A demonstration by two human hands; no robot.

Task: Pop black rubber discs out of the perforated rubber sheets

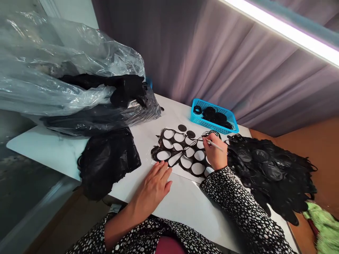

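A thin black sheet [192,160] punched with round holes lies on white paper at the middle of the table. My left hand [156,181] rests flat, its fingertips at the sheet's near left edge. Pinched in my right hand [216,153] is a slim pale pen-like tool [214,144], whose exact kind I cannot make out. Its tip is over the sheet's right part, beside a tangle of thin black strips [212,133]. Two loose black discs [182,128] lie just beyond the sheet.
A blue plastic basket [194,118] holding black round pieces stands at the back. On the right is a heap of black punched sheets [270,169]. A clear plastic bag [106,56] with black material sits left, above a folded black stack [108,162]. Green cloth [321,225] lies lower right.
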